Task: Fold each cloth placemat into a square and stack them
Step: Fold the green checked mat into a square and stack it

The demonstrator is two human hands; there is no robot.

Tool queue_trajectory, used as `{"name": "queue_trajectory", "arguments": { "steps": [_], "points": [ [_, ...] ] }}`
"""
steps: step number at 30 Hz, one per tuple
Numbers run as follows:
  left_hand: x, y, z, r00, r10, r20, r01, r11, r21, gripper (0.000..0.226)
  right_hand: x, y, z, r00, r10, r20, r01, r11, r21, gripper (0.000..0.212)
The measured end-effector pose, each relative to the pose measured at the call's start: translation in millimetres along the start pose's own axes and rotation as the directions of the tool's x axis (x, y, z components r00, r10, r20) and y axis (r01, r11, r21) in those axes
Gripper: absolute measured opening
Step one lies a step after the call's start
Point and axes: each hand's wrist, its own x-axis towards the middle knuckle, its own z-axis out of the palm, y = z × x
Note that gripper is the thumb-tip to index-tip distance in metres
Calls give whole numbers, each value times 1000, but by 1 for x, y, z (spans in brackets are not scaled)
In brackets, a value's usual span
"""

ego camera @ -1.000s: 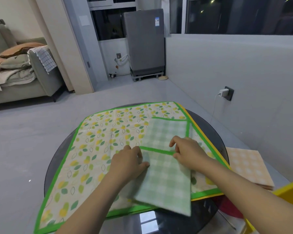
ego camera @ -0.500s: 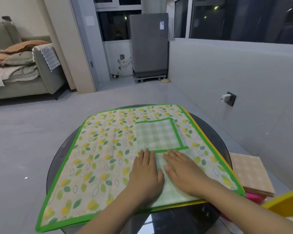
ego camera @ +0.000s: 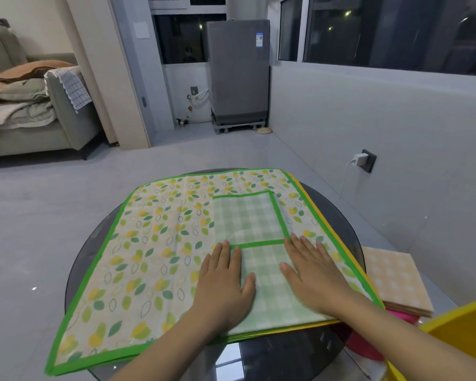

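Green checked placemat [ego camera: 261, 243], folded into a narrow strip, lies on the right half of a larger leaf-print cloth [ego camera: 149, 243] with a green border. A green hem crosses the strip between the two hands; a second hem runs up its right edge to the far corner. Near edge of the strip sits flush with the near edge of the cloth beneath.

Left hand [ego camera: 223, 287] flat, fingers straight, pressing on the strip's left edge. Right hand [ego camera: 311, 273] flat too, fingers spread, pressing on its right edge and overlapping the leaf print. Neither hand grips anything.

Leaf-print cloth covers most of a round dark glass table [ego camera: 338, 210]; a yellow-edged layer peeks out along its right and near edges. Bare glass shows as a rim on the far right and near side.

Right of the table, a stack of folded orange checked placemats [ego camera: 393, 281] sits apart from the cloth. A yellow object [ego camera: 456, 334] lies at the lower right corner. Open grey floor [ego camera: 52, 215] lies left and beyond.
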Motion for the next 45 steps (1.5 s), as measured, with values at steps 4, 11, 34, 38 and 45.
{"name": "queue_trajectory", "arguments": {
  "steps": [4, 11, 34, 38, 45],
  "points": [
    [11, -1, -13, 984, -10, -176, 5, 1000, -30, 52, 8, 0, -15, 981, -53, -184, 68, 995, 73, 49],
    [38, -1, -19, 970, -172, -174, 79, 893, -442, 19, 42, 0, -30, 967, 173, -188, -42, 835, 549, 33],
    [77, -31, -22, 848, -519, 108, 323, 344, -882, 8, 71, 11, -41, 884, 431, 184, -389, 455, 801, 14],
    [74, -32, -23, 847, -523, 99, 271, 264, -926, 9, 64, 12, -40, 899, 406, 166, -325, 364, 873, 12],
    [65, -30, -28, 854, -491, 170, 246, 96, -964, 23, 54, 18, -42, 931, 308, 195, -238, 107, 965, 25]
  ]
}}
